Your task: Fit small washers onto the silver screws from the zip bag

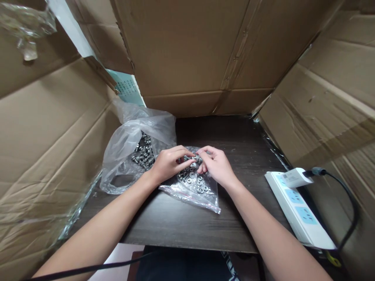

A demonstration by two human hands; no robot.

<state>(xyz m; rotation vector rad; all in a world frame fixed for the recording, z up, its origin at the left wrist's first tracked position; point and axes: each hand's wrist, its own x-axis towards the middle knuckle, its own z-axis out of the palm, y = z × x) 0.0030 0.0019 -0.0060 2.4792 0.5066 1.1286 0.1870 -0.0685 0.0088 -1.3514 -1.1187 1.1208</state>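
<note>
My left hand point(168, 163) and my right hand point(215, 164) meet over a small clear zip bag point(195, 189) that lies flat on the dark wooden table point(181, 222). Both hands pinch a small metal bolt point(191, 158) between their fingertips. Several washers and nuts point(197, 181) lie on the zip bag below the hands. Left of my left hand, a larger clear plastic bag point(131, 152) lies open with a heap of metal screws point(143, 154) inside.
Cardboard walls point(199, 54) stand on the left, back and right of the table. A white power strip point(299, 207) with a black plugged cable point(348, 195) lies at the right edge. Another black cable point(88, 268) runs below the table's front edge.
</note>
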